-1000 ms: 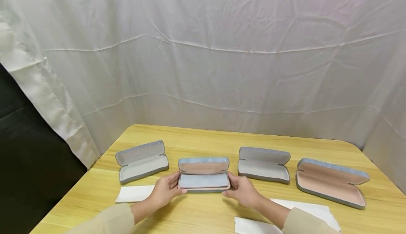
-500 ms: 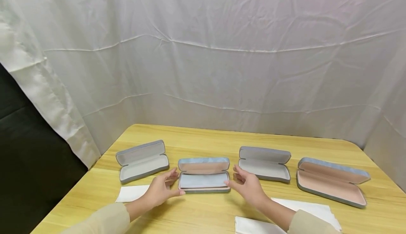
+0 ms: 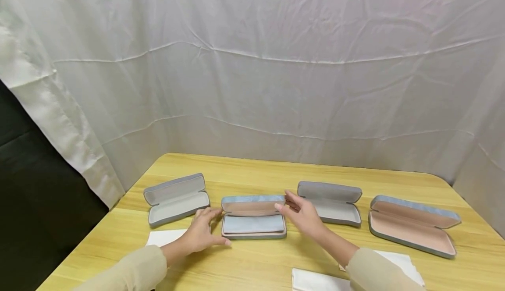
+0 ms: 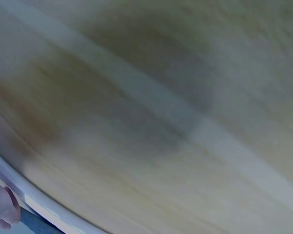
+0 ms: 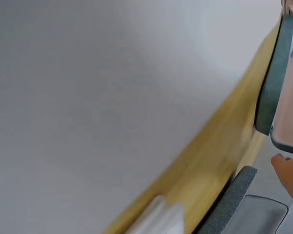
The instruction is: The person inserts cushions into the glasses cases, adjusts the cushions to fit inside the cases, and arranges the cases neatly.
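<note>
A blue glasses case (image 3: 253, 199) with a pink lining stands with its lid up in the middle of the table. Inside its base lies a folded light-blue cloth (image 3: 254, 224). At the case's left end is my left hand (image 3: 201, 234), thumb extended toward the front corner and fingers spread beside the hinge side. My right hand (image 3: 304, 215) is raised at the lid's right end, its thumb in front of the lid edge and the other fingers behind. In the right wrist view, part of that hand (image 5: 292, 176) shows close to the pink-lined case (image 5: 289, 105).
Grey glasses cases stand open at left (image 3: 177, 201) and right (image 3: 329, 201). Farther right is another blue, pink-lined open case (image 3: 412, 227). White folded cloths lie near the left forearm (image 3: 163, 237) and at the front right (image 3: 319, 280). A pale curtain (image 3: 252, 85) hangs behind the table.
Both hands have let go of the case's base ends. My right hand has moved up to the lid's right end; the left has drawn slightly away, then back beside the case.
</note>
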### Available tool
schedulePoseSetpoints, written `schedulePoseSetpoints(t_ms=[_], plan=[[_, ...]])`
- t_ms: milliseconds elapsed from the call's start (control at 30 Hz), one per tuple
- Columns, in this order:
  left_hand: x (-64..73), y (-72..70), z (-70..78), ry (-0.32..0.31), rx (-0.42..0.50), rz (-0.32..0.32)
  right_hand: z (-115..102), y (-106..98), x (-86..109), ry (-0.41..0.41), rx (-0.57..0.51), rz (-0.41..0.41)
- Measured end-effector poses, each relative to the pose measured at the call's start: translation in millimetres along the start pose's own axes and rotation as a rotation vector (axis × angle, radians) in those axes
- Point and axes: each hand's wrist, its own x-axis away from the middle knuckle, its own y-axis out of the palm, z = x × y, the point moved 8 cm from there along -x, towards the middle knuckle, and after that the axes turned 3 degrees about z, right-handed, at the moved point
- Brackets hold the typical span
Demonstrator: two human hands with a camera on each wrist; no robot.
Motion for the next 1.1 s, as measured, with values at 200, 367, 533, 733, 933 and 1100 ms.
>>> schedulePoseSetpoints(t_ms=[200,367,533,733,933,1100], plan=[[-1.7,3.9,-2.7,-0.011,-0.003,-0.018,0.3,8.1,-12.6,0.013,0.023,-0.047],[-3.9,4.4,-2.7,-0.003,0.010,0.000,4.2,11.7,-18.8,0.045,0.032,-0.036],[-4.0,5.1,-2.2,0.002,0.023,-0.003,4.8,13.8,-21.6,0.067,0.025,-0.059],[-4.1,5.6,-3.6,0.004,0.023,0.000,5.2,15.8,-27.9,0.079,0.036,-0.142],[-5.9,8.1,-7.6,-0.020,0.027,-0.021,7.8,15.9,-33.4,0.087,0.087,-0.230],[-6.4,8.5,-7.9,-0.033,0.038,-0.030,7.4,17.5,-35.6,0.086,0.064,-0.288]])
